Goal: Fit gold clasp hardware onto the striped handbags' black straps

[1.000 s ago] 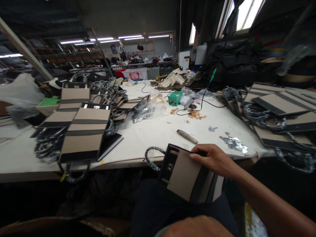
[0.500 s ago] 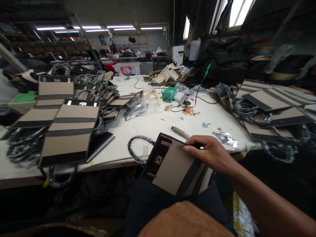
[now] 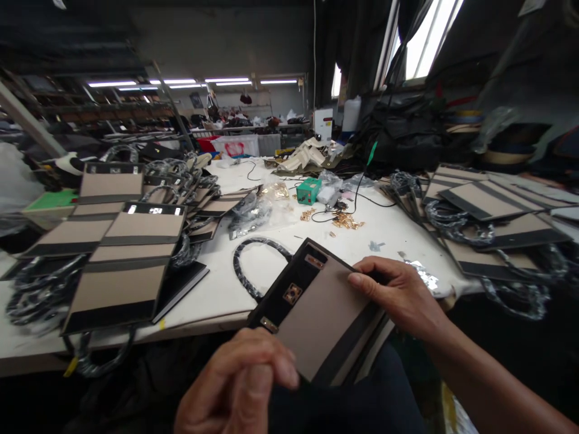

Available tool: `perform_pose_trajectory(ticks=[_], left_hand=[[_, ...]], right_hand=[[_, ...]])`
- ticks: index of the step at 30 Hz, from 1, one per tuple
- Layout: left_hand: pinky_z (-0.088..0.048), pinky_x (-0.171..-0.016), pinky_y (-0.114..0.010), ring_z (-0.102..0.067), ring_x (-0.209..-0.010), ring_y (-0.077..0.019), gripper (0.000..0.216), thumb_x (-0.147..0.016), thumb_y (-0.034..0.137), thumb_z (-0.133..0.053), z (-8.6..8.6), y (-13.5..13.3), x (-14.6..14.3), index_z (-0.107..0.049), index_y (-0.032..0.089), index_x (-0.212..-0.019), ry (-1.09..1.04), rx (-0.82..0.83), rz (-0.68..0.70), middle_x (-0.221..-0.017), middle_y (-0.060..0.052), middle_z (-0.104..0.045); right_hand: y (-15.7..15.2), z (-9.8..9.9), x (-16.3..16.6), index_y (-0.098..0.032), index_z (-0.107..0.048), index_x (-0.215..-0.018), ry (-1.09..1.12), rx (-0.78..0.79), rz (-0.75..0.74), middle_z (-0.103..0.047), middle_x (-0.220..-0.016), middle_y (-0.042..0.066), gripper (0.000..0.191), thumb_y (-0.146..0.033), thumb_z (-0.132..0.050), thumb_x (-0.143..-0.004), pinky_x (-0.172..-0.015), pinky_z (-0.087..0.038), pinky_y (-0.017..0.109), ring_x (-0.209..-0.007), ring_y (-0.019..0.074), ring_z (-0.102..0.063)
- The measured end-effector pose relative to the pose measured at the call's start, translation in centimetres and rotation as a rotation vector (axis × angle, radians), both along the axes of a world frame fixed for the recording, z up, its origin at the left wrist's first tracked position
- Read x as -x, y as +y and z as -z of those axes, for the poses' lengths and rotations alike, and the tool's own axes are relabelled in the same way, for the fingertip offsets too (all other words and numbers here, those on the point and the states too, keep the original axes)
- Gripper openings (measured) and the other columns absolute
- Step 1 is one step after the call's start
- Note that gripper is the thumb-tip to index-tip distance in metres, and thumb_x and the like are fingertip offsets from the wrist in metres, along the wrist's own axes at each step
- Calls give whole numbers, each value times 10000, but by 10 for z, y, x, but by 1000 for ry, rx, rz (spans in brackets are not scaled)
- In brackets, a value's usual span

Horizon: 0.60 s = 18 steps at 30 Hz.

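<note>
My right hand point(image 3: 398, 295) grips the far right edge of a beige and black bag piece point(image 3: 323, 310), thumb on top and fingers behind. The piece leans tilted between my lap and the table edge. Its black strip carries two narrow metal fittings and a square one point(image 3: 292, 293). A black handle point(image 3: 246, 271) in clear wrap loops from it onto the table. My left hand point(image 3: 237, 380), slightly blurred, is before the lower left corner with its fingers curled together; whatever they hold, if anything, is hidden.
Similar bag pieces point(image 3: 122, 289) with wrapped handles lie piled on the left of the white table point(image 3: 217, 295), and more point(image 3: 488, 199) on the right. Farther back are a green box point(image 3: 309, 191) with a cable, gold-coloured parts point(image 3: 348, 220), plastic bags point(image 3: 253, 214) and silvery pieces point(image 3: 423, 274).
My left hand has come up from the bottom edge to the bag piece's lower left corner, its fingers now in view. My right hand keeps its grip. The camera view has tilted up slightly.
</note>
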<state>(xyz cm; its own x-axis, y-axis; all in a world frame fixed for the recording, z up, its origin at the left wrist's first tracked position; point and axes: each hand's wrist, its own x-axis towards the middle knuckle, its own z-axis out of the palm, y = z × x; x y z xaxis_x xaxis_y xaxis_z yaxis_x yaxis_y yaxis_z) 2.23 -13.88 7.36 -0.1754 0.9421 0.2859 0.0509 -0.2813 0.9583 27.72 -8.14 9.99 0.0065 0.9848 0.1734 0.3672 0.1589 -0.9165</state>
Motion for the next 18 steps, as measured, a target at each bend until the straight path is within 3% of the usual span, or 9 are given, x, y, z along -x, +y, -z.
perform_pose_trajectory(ticks=[3,6,9,12,18], left_hand=[[-536,-819,-271,-647,-883,-172,248,-825,473,-751,7,25,8,-714,261,-949,-266,-86,-165,-938,-14,-702],[-492,-918,-222,-617,-1113,-179,440,-801,463,-787,19,41,18,-665,263,-1173,-279,93,-195,-1202,-22,-679],[-522,-952,-314,-639,-1148,-259,521,-770,491,-802,24,48,21,-675,211,-1190,-352,252,6,-1186,-74,-719],[-555,-957,-438,-683,-1098,-337,551,-742,471,-824,18,49,17,-707,171,-1189,-484,371,227,-1111,-116,-759],[-524,-1032,-496,-673,-1153,-369,525,-761,359,-802,11,58,24,-702,182,-1244,-660,499,382,-1110,-116,-772]], right_hand=[[2,2,-1,-185,-702,-805,133,23,77,-613,-724,4,369,-553,-716,-829,-588,-401,246,-682,152,-529],[4,8,4,-194,-681,-817,273,22,128,-596,-715,-6,354,-543,-739,-817,-589,-392,241,-675,145,-509],[6,18,14,-203,-653,-833,464,51,132,-606,-735,-7,336,-526,-743,-821,-599,-404,246,-673,145,-517],[5,31,25,-204,-637,-844,628,79,113,-639,-774,11,330,-518,-739,-827,-625,-435,264,-698,165,-547],[-4,47,39,-207,-592,-833,811,168,51,-637,-771,2,343,-503,-765,-815,-642,-432,249,-706,150,-539]])
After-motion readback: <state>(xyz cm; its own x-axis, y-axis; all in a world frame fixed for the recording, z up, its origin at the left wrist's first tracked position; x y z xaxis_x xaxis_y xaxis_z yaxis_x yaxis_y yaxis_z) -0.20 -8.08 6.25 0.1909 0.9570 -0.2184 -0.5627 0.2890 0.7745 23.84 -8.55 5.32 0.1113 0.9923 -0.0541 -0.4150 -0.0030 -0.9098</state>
